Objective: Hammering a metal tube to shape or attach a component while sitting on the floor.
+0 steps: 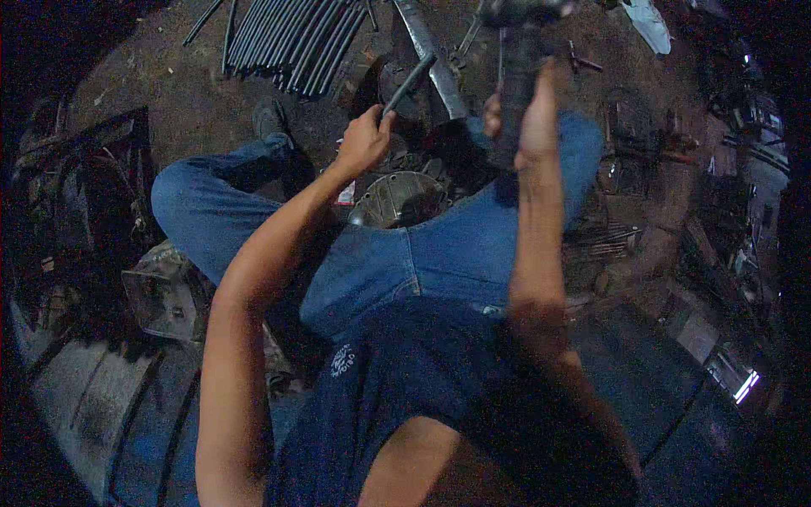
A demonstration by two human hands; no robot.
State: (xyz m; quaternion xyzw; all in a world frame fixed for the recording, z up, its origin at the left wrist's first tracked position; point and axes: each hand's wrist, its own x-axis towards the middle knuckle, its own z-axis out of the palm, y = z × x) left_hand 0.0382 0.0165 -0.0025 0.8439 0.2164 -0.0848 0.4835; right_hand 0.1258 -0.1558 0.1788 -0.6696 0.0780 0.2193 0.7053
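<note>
My left hand [365, 144] is closed around the lower end of a short dark metal rod [411, 82], which slants up and to the right over the floor. The rod's far end lies against or just above a flat metal bar [429, 57]; I cannot tell which. In my right hand [538, 122] is a long, dark angle grinder [518, 76], gripped around its body. Its head is at the top edge of the picture, smeared by motion and partly cut off. The grinder is to the right of the rod, apart from it.
Several similar dark rods [291, 42] lie side by side at the far left. A round metal housing [397, 198] sits between my jeans-clad legs. A box-shaped metal casting [160, 304] stands at left. Tools and scrap [621, 241] crowd the floor at right.
</note>
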